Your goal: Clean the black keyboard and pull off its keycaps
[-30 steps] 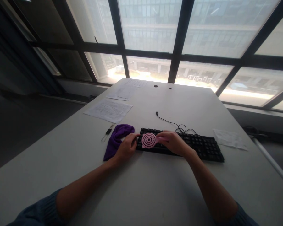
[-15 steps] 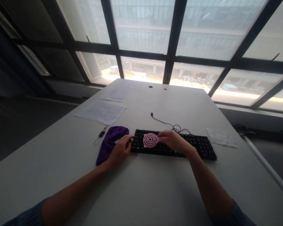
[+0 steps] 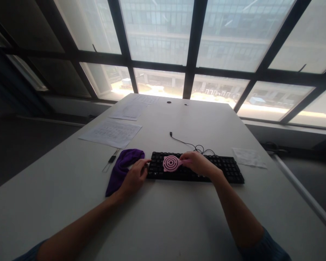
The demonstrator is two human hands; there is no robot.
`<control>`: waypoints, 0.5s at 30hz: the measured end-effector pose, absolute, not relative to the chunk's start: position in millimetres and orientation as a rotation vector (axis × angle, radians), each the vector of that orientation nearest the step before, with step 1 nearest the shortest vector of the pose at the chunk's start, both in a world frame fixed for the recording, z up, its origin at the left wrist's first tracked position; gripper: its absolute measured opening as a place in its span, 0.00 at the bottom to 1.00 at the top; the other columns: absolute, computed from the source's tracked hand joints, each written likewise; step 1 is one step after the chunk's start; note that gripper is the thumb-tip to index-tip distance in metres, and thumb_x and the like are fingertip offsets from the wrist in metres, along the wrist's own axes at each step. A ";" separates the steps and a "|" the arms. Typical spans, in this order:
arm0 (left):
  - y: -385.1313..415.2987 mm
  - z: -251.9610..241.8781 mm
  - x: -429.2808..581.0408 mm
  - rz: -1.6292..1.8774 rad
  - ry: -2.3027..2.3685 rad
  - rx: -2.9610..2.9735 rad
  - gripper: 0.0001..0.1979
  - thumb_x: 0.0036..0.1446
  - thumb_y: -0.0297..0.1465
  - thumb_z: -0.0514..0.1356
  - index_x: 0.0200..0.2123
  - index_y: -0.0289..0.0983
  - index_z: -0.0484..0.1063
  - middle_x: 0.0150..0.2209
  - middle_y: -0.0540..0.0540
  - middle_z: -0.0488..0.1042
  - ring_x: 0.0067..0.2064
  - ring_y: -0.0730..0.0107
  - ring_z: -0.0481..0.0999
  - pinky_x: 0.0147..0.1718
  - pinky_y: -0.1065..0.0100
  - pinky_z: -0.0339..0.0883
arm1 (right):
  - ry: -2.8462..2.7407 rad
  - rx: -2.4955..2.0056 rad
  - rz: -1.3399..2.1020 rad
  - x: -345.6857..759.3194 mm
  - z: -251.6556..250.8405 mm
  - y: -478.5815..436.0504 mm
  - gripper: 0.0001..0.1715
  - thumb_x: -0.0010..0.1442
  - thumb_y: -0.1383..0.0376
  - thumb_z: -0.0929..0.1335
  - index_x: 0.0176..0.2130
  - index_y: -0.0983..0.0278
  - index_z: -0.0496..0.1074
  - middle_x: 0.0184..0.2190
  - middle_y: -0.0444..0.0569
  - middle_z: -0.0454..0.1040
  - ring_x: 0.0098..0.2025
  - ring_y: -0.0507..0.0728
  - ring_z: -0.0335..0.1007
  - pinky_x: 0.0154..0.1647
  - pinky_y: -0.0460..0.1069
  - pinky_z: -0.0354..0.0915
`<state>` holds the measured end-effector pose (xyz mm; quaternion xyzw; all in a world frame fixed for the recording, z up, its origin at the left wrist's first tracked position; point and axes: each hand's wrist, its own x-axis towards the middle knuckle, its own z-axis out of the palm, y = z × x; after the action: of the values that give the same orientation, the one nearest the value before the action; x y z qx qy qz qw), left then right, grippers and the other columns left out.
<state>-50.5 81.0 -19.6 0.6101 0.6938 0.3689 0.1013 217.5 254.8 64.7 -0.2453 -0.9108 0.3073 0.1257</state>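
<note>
A black keyboard (image 3: 225, 169) lies flat across the table in front of me. My right hand (image 3: 199, 164) is closed round the handle of a pink hairbrush (image 3: 170, 164), whose round head has concentric ring-shaped slots and small ear-like points. The brush head is over the left part of the keys; whether its underside touches them is hidden. At the keyboard's left end, my left hand (image 3: 134, 176) holds the edge with index finger and thumb. Beside that hand a purple cloth (image 3: 119, 170) lies bunched, partly covered by the fingers and wrist.
Left of the cloth is a small black item with thin wire-like ends (image 3: 112, 158). Printed sheets (image 3: 111, 133) lie farther back on the left. The keyboard's cable (image 3: 183, 140) loops behind it to a plug. A thin white tissue (image 3: 248, 158) lies right, near the table edge.
The whole view has shifted slightly, so everything sits a little more to the left. Both hands keep nearly the same place on the keyboard, the brush still in my right hand.
</note>
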 end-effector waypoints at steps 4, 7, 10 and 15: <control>81.1 -18.0 -48.8 1.099 2.053 1.804 0.17 0.64 0.29 0.51 0.53 0.37 0.69 0.51 0.41 0.74 0.52 0.58 0.74 0.54 0.58 0.67 | -2.666 -0.783 0.925 227.2 68.4 263.6 0.11 0.64 0.62 0.68 0.40 0.62 0.80 0.31 0.46 0.79 0.32 0.54 0.72 0.34 0.46 0.62; 80.7 -16.7 -47.7 1.103 2.056 1.798 0.17 0.63 0.28 0.51 0.53 0.37 0.69 0.50 0.41 0.74 0.52 0.58 0.74 0.53 0.58 0.67 | -2.649 -0.774 0.879 226.1 66.2 263.1 0.10 0.64 0.62 0.68 0.40 0.62 0.80 0.33 0.47 0.80 0.33 0.54 0.73 0.36 0.46 0.63; 80.6 -16.4 -47.8 1.097 2.056 1.798 0.17 0.62 0.28 0.51 0.53 0.37 0.70 0.50 0.41 0.74 0.52 0.58 0.74 0.53 0.58 0.67 | -2.613 -0.694 0.812 222.0 63.2 260.3 0.09 0.64 0.65 0.68 0.40 0.62 0.80 0.37 0.49 0.81 0.38 0.56 0.74 0.41 0.48 0.64; 81.0 -17.3 -48.9 1.101 2.060 1.818 0.18 0.62 0.27 0.51 0.53 0.37 0.70 0.50 0.41 0.75 0.52 0.57 0.74 0.53 0.58 0.68 | -2.547 -0.575 0.855 218.6 64.5 257.9 0.10 0.66 0.66 0.67 0.41 0.64 0.80 0.38 0.50 0.80 0.40 0.56 0.74 0.44 0.48 0.65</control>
<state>-48.9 81.0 -17.3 0.6116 0.6932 0.3704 0.0908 218.6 257.9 64.5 -0.2052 -0.9091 0.3051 0.1959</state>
